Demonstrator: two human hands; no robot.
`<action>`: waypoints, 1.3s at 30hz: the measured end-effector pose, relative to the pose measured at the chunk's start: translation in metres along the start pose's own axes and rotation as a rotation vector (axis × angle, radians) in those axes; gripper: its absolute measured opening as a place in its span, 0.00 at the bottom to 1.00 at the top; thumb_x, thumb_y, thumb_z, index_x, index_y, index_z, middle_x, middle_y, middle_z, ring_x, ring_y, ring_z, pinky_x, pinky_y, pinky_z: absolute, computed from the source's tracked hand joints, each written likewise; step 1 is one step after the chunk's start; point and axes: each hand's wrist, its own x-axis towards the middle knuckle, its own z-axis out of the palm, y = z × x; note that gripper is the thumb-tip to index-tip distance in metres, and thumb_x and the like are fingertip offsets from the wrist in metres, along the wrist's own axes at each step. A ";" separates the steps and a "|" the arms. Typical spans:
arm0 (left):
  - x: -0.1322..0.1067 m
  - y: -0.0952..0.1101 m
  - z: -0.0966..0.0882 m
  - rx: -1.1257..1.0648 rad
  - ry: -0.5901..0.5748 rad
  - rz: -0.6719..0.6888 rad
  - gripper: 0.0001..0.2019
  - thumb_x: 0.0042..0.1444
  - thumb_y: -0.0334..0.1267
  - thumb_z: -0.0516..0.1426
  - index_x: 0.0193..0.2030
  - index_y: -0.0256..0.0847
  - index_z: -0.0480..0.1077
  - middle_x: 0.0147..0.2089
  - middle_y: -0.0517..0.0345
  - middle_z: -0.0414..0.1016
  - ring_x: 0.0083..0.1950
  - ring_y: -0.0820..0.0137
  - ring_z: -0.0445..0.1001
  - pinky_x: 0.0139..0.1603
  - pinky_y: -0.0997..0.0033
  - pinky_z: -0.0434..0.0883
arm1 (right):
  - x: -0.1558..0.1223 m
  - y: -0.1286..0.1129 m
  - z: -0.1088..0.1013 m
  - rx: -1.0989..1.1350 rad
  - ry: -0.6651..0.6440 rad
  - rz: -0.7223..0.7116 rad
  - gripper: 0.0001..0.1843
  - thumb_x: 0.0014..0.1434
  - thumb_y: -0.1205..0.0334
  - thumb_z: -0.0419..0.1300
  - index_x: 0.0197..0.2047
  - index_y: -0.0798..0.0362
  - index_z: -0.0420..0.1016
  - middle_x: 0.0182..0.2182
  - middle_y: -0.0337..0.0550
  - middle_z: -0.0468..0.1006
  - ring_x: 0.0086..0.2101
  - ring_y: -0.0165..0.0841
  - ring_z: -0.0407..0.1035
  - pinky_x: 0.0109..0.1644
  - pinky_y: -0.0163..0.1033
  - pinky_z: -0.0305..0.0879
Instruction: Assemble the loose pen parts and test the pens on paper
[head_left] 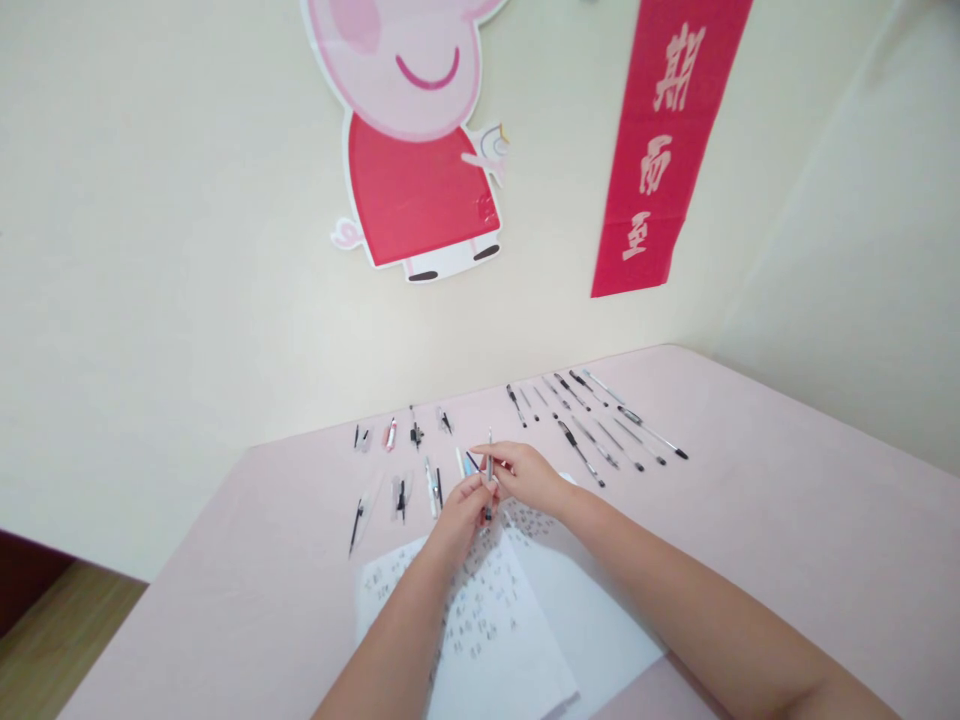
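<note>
Both my hands meet over the far edge of an open notebook (525, 620) and grip one pen (490, 462) that stands nearly upright. My left hand (465, 510) pinches its lower part. My right hand (529, 475) pinches it a little higher, fingers closed around the barrel. The pen's thin tip sticks up above both hands.
A pink table (787, 520) carries a row of several pens (600, 420) at the far right and several pen parts and caps (401, 450) at the far left. The wall behind bears a pink pig cutout (420, 140) and a red banner (660, 150).
</note>
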 end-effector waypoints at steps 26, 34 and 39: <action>-0.034 0.019 -0.007 1.206 -0.254 0.307 0.09 0.50 0.31 0.50 0.32 0.43 0.72 0.30 0.55 0.74 0.33 0.66 0.70 0.35 0.71 0.61 | -0.065 0.002 0.007 0.433 0.185 0.405 0.17 0.52 0.49 0.56 0.32 0.56 0.71 0.24 0.40 0.70 0.24 0.28 0.64 0.26 0.33 0.59; -0.057 0.009 -0.015 1.142 -0.203 0.286 0.16 0.48 0.25 0.47 0.37 0.42 0.71 0.39 0.53 0.71 0.41 0.66 0.70 0.44 0.69 0.64 | -0.072 0.008 0.018 0.273 0.124 0.358 0.02 0.49 0.65 0.56 0.27 0.52 0.65 0.20 0.33 0.65 0.23 0.27 0.59 0.27 0.32 0.56; -0.059 -0.002 -0.021 1.083 -0.189 0.319 0.19 0.47 0.23 0.47 0.40 0.42 0.72 0.41 0.53 0.71 0.42 0.67 0.69 0.45 0.69 0.65 | -0.076 0.006 0.020 0.114 0.069 0.358 0.04 0.49 0.64 0.57 0.24 0.53 0.65 0.19 0.33 0.65 0.22 0.27 0.59 0.26 0.32 0.54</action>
